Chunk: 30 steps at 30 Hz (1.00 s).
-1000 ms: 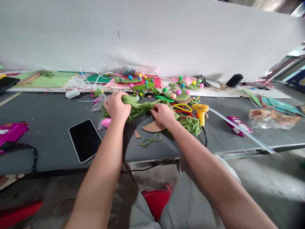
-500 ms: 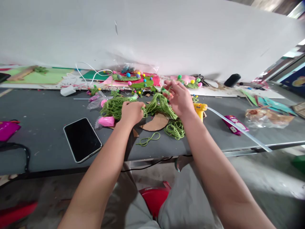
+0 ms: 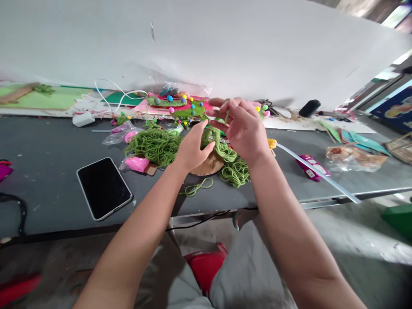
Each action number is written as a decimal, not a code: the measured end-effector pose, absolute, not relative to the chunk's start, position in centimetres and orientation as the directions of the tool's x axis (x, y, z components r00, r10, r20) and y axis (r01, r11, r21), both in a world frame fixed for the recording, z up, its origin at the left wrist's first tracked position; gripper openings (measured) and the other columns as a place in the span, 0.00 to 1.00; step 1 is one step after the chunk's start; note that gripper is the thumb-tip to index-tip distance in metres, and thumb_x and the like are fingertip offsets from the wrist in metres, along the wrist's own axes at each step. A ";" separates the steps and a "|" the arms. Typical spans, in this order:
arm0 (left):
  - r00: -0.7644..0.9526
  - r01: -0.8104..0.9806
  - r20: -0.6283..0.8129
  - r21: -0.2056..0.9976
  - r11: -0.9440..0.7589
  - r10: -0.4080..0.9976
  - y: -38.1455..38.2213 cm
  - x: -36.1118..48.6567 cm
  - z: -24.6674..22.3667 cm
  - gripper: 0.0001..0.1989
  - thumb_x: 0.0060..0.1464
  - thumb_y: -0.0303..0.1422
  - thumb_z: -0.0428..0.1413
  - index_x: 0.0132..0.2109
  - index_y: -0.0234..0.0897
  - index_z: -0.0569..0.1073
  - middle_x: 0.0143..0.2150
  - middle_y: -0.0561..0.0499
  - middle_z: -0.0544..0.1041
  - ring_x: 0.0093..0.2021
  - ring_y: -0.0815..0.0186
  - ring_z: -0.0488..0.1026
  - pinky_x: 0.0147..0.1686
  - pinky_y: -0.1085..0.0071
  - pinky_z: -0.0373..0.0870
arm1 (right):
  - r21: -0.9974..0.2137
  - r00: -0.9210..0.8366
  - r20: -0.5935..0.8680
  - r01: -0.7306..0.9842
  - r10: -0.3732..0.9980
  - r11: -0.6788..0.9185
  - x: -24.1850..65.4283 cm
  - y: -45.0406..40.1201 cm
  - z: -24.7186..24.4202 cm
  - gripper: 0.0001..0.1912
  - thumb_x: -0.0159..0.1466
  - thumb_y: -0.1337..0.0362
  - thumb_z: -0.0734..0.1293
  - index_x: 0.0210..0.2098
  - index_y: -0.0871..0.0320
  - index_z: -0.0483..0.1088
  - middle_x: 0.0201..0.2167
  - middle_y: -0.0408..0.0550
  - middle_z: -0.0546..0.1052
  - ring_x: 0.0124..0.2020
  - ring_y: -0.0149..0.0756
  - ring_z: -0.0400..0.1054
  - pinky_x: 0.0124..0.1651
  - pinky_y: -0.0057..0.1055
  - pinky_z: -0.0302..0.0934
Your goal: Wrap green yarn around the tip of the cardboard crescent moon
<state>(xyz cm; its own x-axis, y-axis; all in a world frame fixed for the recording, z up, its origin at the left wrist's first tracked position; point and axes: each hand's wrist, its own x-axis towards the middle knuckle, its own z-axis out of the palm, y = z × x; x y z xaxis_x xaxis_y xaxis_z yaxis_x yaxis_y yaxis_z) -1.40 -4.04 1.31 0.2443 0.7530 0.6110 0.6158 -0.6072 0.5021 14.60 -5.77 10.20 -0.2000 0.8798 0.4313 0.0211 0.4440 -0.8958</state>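
Note:
My left hand is open above the right side of a large heap of green yarn, thumb and fingers apart and nothing visible between them. Raised to its right, my right hand pinches a strand of green yarn, its other fingers spread. Below the hands, a rounded brown cardboard piece lies partly under a bunch of yarn. A smaller yarn coil rests at its right, and a loose yarn loop lies nearer the table's front edge.
A smartphone lies at the left, near a pink packet. Rightward are a yellow glue gun with a long glue stick, and a purple packet. Pom-pom-decorated green pieces sit along the back by the white wall.
My left hand has let go of the yarn heap, opened and shifted right toward my right hand. My right hand has turned slightly, and a green strand now shows in its fingers.

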 end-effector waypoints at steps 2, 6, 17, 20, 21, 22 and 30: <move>0.245 0.627 0.605 0.497 -0.600 0.758 -3.5 -0.9 0.8 0.22 0.63 0.35 0.56 0.62 0.36 0.68 0.60 0.38 0.75 0.61 0.51 0.72 0.60 0.57 0.69 | -0.918 -0.335 0.396 -0.137 0.855 0.372 13.9 -6.9 10.9 0.19 0.66 0.42 0.67 0.35 0.52 0.71 0.44 0.49 0.79 0.46 0.41 0.77 0.49 0.41 0.74; 0.196 0.722 0.581 0.459 -0.517 0.790 -2.7 -0.8 0.1 0.11 0.65 0.34 0.53 0.51 0.35 0.76 0.47 0.39 0.80 0.51 0.49 0.77 0.50 0.57 0.72 | -0.917 -0.420 0.395 -0.236 0.817 0.322 13.2 -8.2 12.0 0.18 0.65 0.43 0.69 0.35 0.51 0.71 0.34 0.47 0.77 0.33 0.39 0.75 0.36 0.37 0.74; 0.123 0.507 0.474 0.725 -0.466 0.872 -3.1 -1.4 0.0 0.09 0.66 0.38 0.54 0.43 0.39 0.75 0.36 0.48 0.80 0.36 0.59 0.77 0.38 0.65 0.67 | -0.762 -0.009 0.551 0.403 0.835 0.507 16.7 -5.6 10.1 0.11 0.66 0.54 0.68 0.35 0.55 0.74 0.32 0.46 0.75 0.35 0.35 0.70 0.40 0.35 0.66; 0.126 0.450 0.474 0.756 -0.476 0.871 -2.8 -1.5 0.1 0.06 0.62 0.34 0.54 0.39 0.39 0.74 0.36 0.49 0.80 0.38 0.59 0.76 0.39 0.66 0.68 | -0.613 -0.185 0.323 0.707 0.928 0.354 17.3 -4.8 7.8 0.12 0.58 0.57 0.74 0.38 0.57 0.77 0.36 0.50 0.79 0.38 0.41 0.71 0.44 0.41 0.65; 0.115 0.446 0.470 0.763 -0.468 0.875 -2.7 -1.6 0.1 0.05 0.60 0.33 0.54 0.38 0.38 0.74 0.35 0.50 0.79 0.39 0.59 0.76 0.40 0.66 0.68 | -0.573 -0.215 0.238 0.756 0.947 0.316 17.5 -4.7 7.3 0.11 0.57 0.58 0.75 0.36 0.56 0.77 0.35 0.49 0.79 0.37 0.41 0.71 0.43 0.41 0.65; 0.100 0.445 0.464 0.770 -0.457 0.880 -2.6 -1.6 0.1 0.04 0.59 0.33 0.54 0.39 0.38 0.73 0.35 0.50 0.79 0.40 0.59 0.76 0.40 0.66 0.68 | -0.551 -0.233 0.178 0.782 0.956 0.293 17.5 -4.7 6.9 0.09 0.57 0.58 0.74 0.34 0.56 0.77 0.33 0.49 0.78 0.35 0.41 0.70 0.40 0.41 0.63; -0.052 0.350 0.340 0.887 -0.302 0.939 -1.8 -2.3 -0.3 0.04 0.56 0.34 0.57 0.33 0.39 0.73 0.24 0.54 0.72 0.30 0.62 0.71 0.36 0.66 0.68 | -0.818 -0.021 0.382 0.458 0.924 0.348 17.5 -3.6 6.3 0.22 0.68 0.45 0.64 0.28 0.56 0.74 0.22 0.44 0.67 0.29 0.35 0.64 0.34 0.35 0.59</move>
